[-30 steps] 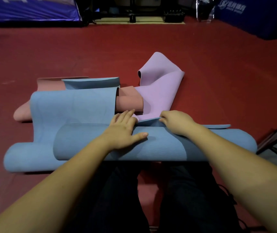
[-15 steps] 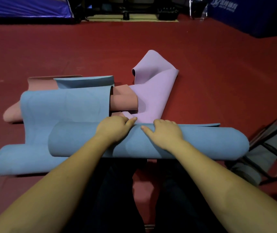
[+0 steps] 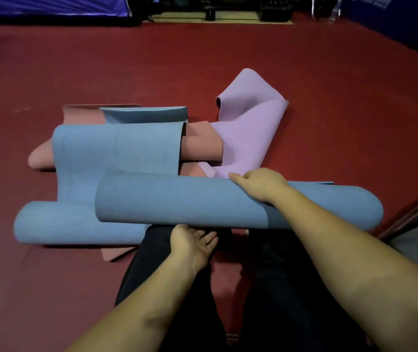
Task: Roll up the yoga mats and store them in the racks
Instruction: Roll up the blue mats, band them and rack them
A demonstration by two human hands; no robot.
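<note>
Currently, the rolled blue yoga mat [image 3: 203, 199] lies horizontal; right hand [image 3: 261, 184] grips its top, left hand [image 3: 192, 243] open beneath, palm up.

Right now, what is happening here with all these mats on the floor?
A person is rolling up a blue yoga mat on the red floor. The right hand rests over the top of the roll, fingers curled over its far side. The left hand is open, palm up, at the near underside of the roll. Behind it lie another blue mat, a pink mat and a purple mat, all loose. Part of a dark metal frame shows at the right edge.
</note>
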